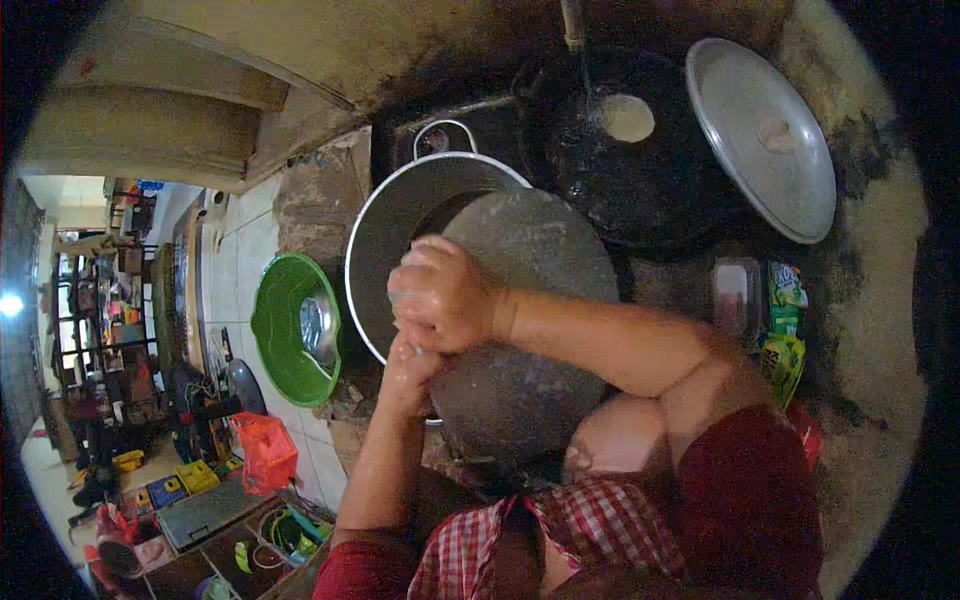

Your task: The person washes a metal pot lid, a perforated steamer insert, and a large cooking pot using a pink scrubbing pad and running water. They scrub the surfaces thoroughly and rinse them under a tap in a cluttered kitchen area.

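My right hand [442,296] and my left hand [414,367] are pressed together, wet and shiny, above a large metal pot [351,259] with a pale rim and a loop handle. The right hand covers part of the left. Their fingers are curled and blurred, and what lies between the palms is hidden. A wide, round, dark grey metal vessel or lid [525,397] overlaps the pot's right side, below my right forearm. Beyond it, a pale round piece of food [628,118] lies in a big black wok [645,195]. A long-handled utensil [573,30] reaches into the wok.
A round metal lid [765,142] leans right of the wok. Near it are a clear plastic box [735,296] and green packets [786,296]. On the left stand a green plastic basin [285,330] holding a metal bowl, a red plastic bag [266,452] and a cluttered shelf [109,337].
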